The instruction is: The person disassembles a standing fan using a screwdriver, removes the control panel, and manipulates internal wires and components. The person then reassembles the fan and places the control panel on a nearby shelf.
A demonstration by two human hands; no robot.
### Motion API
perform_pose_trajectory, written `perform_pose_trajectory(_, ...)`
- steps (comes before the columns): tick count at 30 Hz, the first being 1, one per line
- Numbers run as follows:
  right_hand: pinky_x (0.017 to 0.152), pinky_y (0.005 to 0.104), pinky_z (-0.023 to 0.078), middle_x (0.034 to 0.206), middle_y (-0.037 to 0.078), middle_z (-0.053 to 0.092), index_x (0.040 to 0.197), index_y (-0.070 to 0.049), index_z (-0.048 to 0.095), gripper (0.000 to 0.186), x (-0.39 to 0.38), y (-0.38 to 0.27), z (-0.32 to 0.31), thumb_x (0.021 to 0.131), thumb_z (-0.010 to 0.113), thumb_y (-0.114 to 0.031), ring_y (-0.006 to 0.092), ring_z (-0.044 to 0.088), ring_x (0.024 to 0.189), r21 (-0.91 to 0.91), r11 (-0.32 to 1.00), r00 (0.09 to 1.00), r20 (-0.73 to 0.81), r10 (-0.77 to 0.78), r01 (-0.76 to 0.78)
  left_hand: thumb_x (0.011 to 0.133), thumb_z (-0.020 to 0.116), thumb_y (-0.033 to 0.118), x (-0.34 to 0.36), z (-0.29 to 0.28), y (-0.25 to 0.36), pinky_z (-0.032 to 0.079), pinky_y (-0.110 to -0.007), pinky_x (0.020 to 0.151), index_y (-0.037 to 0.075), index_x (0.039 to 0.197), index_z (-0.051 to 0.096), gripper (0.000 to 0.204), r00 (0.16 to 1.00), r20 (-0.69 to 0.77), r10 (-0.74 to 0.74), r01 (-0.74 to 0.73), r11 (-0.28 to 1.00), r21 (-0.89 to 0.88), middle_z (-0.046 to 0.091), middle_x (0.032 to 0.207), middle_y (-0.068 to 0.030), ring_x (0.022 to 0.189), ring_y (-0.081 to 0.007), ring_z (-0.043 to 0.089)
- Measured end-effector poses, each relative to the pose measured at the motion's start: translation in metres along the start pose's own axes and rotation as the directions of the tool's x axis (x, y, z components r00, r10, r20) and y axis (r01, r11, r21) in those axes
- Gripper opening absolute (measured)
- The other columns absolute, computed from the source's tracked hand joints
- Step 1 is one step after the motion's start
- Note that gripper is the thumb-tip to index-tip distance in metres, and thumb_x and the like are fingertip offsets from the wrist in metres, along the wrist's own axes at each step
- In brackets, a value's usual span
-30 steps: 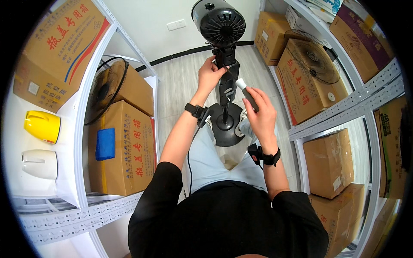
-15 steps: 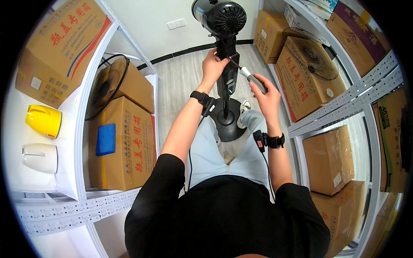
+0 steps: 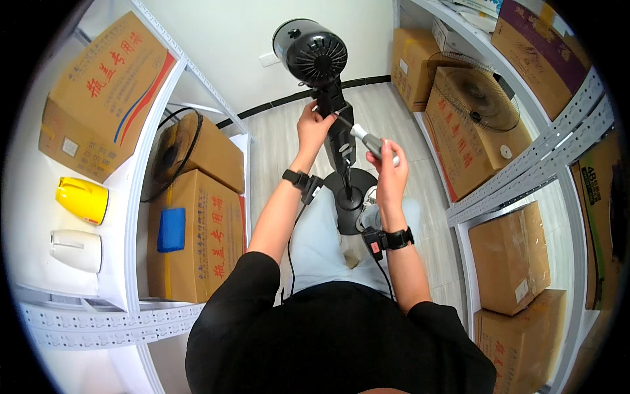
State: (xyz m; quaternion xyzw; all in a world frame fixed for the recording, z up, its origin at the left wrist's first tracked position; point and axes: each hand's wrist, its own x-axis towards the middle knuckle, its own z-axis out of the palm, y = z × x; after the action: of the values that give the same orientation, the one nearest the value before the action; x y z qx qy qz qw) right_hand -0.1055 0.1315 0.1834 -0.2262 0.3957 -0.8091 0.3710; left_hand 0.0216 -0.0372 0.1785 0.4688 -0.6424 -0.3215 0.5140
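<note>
A black standing fan with no grille or blades on its motor head stands upright on a round base at my feet. My left hand is closed on the upper part of the fan's black column, thumb beside a screwdriver's shaft. My right hand grips the screwdriver, which has a grey and white handle and points up and left at the column near my left thumb. The screwdriver's tip is too small and hidden to make out.
Metal shelves on both sides hold cardboard boxes, wire fan grilles, a blue cloth, a yellow kettle and a white kettle. A white wall with a socket stands behind the fan, above grey flooring.
The view has shifted, so the fan head sits lower and further left in it. My right hand has turned and moved a little left and down; both hands keep their hold.
</note>
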Motion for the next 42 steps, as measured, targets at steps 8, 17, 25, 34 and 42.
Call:
perform_pose_trajectory(8, 0.057, 0.0244, 0.051, 0.083, 0.007, 0.065, 0.105, -0.005, 0.068, 0.024, -0.007, -0.027, 0.000, 0.090, 0.073, -0.023, 0.0129, 0.065, 0.068, -0.672, 0.703, 0.972, 0.142, -0.189, 0.235, 0.074, 0.082, 0.021, -0.001, -0.003, 0.003, 0.034, -0.021, 0.054, -0.006, 0.126, 0.058, 0.063, 1.000, 0.006, -0.024, 0.024, 0.998, -0.051, 0.047, 0.060, 0.0071, 0.056, -0.0032, 0.042)
perform_pose_trajectory(17, 0.071, 0.0290, 0.054, 0.107, 0.008, 0.055, 0.110, -0.007, 0.066, 0.025, -0.014, -0.018, 0.017, 0.087, 0.074, -0.010, 0.0173, 0.062, 0.086, -0.655, 0.696, 0.945, 0.093, -0.313, 0.295, 0.074, 0.079, 0.020, -0.002, -0.003, 0.004, 0.046, -0.027, 0.060, -0.003, 0.125, 0.058, 0.059, 1.000, 0.008, 0.017, -0.017, 1.000, -0.005, 0.054, 0.060, -0.0001, 0.056, -0.0101, 0.052)
perform_pose_trajectory(25, 0.070, 0.0292, 0.054, 0.108, 0.008, 0.061, 0.115, -0.005, 0.060, 0.027, -0.012, 0.011, 0.013, 0.092, 0.070, -0.014, 0.0173, 0.065, 0.088, -0.658, 0.681, 0.915, 0.034, -0.401, 0.323, 0.075, 0.080, 0.021, -0.002, -0.006, -0.004, 0.047, -0.027, 0.059, -0.004, 0.126, 0.057, 0.062, 0.999, 0.013, 0.051, -0.050, 0.997, -0.060, 0.054, 0.060, -0.0013, 0.056, -0.0111, 0.053)
perform_pose_trajectory(34, 0.059, 0.0250, 0.054, 0.104, 0.006, 0.060, 0.113, -0.005, 0.064, 0.024, -0.007, -0.002, 0.006, 0.092, 0.070, -0.016, 0.0128, 0.065, 0.076, -0.795, 0.231, 0.744, 0.360, -0.563, 0.560, 0.074, 0.080, 0.022, -0.001, -0.011, 0.000, 0.050, -0.031, 0.061, -0.002, 0.126, 0.057, 0.062, 0.999, 0.029, 0.039, -0.037, 0.998, -0.060, 0.058, 0.063, -0.0039, 0.058, -0.0174, 0.060)
perform_pose_trajectory(42, 0.078, 0.0279, 0.055, 0.112, 0.007, 0.061, 0.119, -0.002, 0.059, 0.029, -0.013, -0.017, 0.023, 0.096, 0.067, -0.017, 0.0145, 0.063, 0.089, -0.804, 0.558, 0.962, 0.060, -0.267, 0.205, 0.073, 0.080, 0.023, -0.003, -0.011, -0.003, 0.049, -0.031, 0.060, -0.002, 0.125, 0.058, 0.062, 0.999, 0.006, 0.041, -0.041, 0.997, -0.064, 0.057, 0.062, -0.0038, 0.057, -0.0164, 0.058)
